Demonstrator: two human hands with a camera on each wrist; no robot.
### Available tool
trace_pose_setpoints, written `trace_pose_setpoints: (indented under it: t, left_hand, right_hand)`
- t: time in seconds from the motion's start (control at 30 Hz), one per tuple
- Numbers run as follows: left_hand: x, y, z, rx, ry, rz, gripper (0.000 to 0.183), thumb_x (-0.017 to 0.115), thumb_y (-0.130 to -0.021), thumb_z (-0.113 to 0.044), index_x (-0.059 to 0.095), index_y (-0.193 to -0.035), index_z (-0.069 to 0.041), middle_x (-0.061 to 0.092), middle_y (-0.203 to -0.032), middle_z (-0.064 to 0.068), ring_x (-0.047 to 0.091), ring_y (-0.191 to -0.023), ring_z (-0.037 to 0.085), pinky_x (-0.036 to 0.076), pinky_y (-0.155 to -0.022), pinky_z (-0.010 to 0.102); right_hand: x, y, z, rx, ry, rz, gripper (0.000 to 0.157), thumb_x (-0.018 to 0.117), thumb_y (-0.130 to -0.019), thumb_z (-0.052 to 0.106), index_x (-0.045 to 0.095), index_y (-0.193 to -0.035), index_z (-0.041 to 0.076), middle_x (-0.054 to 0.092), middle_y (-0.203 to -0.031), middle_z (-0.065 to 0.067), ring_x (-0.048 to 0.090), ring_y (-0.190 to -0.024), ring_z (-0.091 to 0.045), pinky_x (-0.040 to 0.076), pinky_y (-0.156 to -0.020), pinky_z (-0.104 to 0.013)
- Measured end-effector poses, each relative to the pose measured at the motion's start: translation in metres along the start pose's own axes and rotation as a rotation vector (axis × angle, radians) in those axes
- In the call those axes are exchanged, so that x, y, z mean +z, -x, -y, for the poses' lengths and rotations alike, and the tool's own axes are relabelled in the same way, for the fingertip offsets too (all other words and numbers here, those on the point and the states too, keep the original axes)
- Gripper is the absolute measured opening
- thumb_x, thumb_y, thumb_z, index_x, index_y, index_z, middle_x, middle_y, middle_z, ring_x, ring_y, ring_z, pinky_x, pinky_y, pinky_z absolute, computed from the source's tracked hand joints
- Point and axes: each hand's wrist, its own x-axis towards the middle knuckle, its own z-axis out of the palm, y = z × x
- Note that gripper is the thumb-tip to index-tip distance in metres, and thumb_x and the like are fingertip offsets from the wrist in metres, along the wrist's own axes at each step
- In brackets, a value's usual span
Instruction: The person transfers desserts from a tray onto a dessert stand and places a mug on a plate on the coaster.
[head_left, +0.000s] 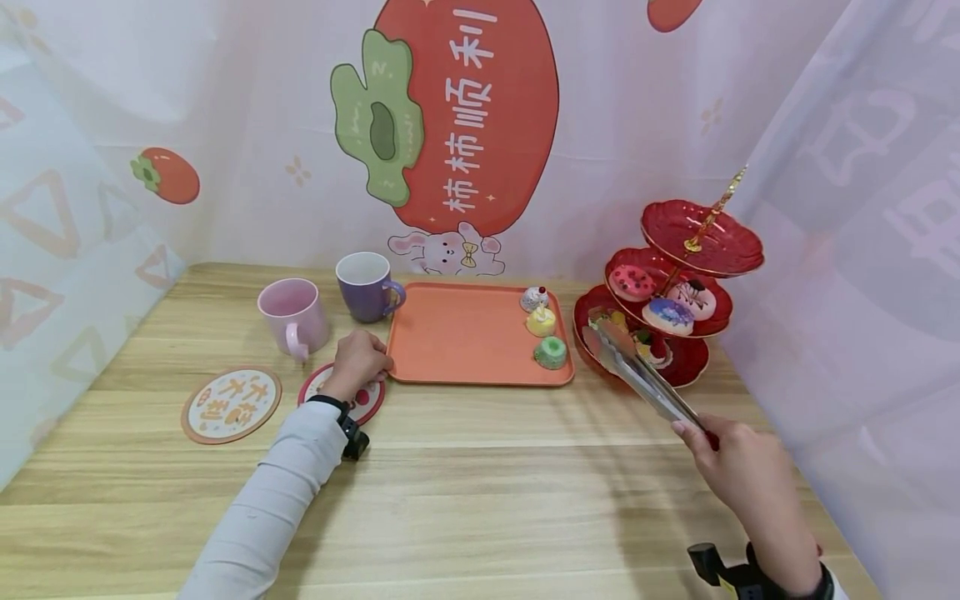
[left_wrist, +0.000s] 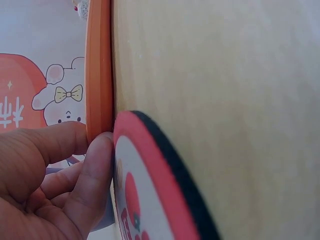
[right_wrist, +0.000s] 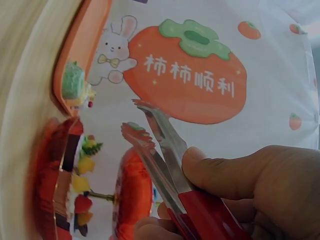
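Observation:
My left hand (head_left: 360, 365) pinches the near left corner of an orange tray (head_left: 465, 333) between thumb and fingers. Just under that hand lies a red-rimmed round coaster (left_wrist: 150, 185). My right hand (head_left: 750, 471) grips metal tongs (head_left: 645, 375) by their red handle. The tong tips are apart, over the lowest plate of a red three-tier stand (head_left: 701, 362). Small cakes and fruit pieces sit on that plate, partly behind the tongs. On the tray's right side stand a white cake (head_left: 534, 298), a yellow cake (head_left: 541, 321) and a green cake (head_left: 551, 352).
A pink mug (head_left: 288, 312) and a purple mug (head_left: 365, 292) stand left of the tray. Another round coaster (head_left: 232, 404) lies at the left. Doughnuts (head_left: 670, 317) rest on the stand's middle tier. A printed cloth (head_left: 262, 108) hangs behind the wooden table (head_left: 487, 492).

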Motion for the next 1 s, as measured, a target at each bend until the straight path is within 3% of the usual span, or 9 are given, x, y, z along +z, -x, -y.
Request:
trace_pose_setpoints:
  t: [0.2, 0.33, 0.6, 1.0]
  left_hand:
    - [0.001, -0.001, 0.001, -0.007, 0.000, -0.001, 0.013, 0.070, -0.076, -0.002, 0.068, -0.087, 0.005, 0.061, -0.061, 0.008, 0.058, -0.047, 0.015, 0.048, -0.042, 0.027]
    - [0.001, -0.001, 0.001, -0.010, 0.001, -0.005, 0.013, 0.069, -0.076, -0.001, 0.067, -0.087, 0.004, 0.061, -0.061, 0.009, 0.058, -0.046, 0.015, 0.048, -0.042, 0.026]
    - [-0.001, 0.004, -0.002, 0.054, -0.002, -0.012, 0.011, 0.067, -0.074, 0.002, 0.068, -0.083, 0.007, 0.061, -0.057, 0.008, 0.058, -0.045, 0.014, 0.046, -0.039, 0.026]
    - [-0.001, 0.003, 0.001, 0.062, -0.007, -0.023, 0.011, 0.068, -0.072, 0.001, 0.068, -0.082, 0.007, 0.060, -0.056, 0.007, 0.057, -0.044, 0.014, 0.045, -0.037, 0.024]
  right_hand:
    - [0.010, -0.001, 0.006, 0.053, -0.028, 0.118, 0.023, 0.070, -0.083, 0.020, 0.068, -0.087, -0.002, 0.045, -0.053, 0.001, 0.037, -0.043, -0.016, 0.031, -0.039, -0.031]
    - [0.020, -0.001, 0.009, 0.046, -0.023, 0.147, 0.019, 0.070, -0.083, 0.021, 0.068, -0.084, 0.002, 0.045, -0.053, 0.001, 0.038, -0.043, -0.016, 0.032, -0.040, -0.032]
    - [0.034, 0.000, 0.013, 0.033, 0.011, 0.154, 0.024, 0.069, -0.085, 0.024, 0.056, -0.070, 0.011, 0.036, -0.050, 0.002, 0.034, -0.043, -0.018, 0.028, -0.038, -0.033]
    - [0.044, -0.003, 0.017, 0.043, 0.026, 0.162, 0.040, 0.071, -0.083, 0.027, 0.041, -0.059, 0.013, 0.029, -0.049, 0.003, 0.031, -0.042, -0.018, 0.024, -0.039, -0.031]
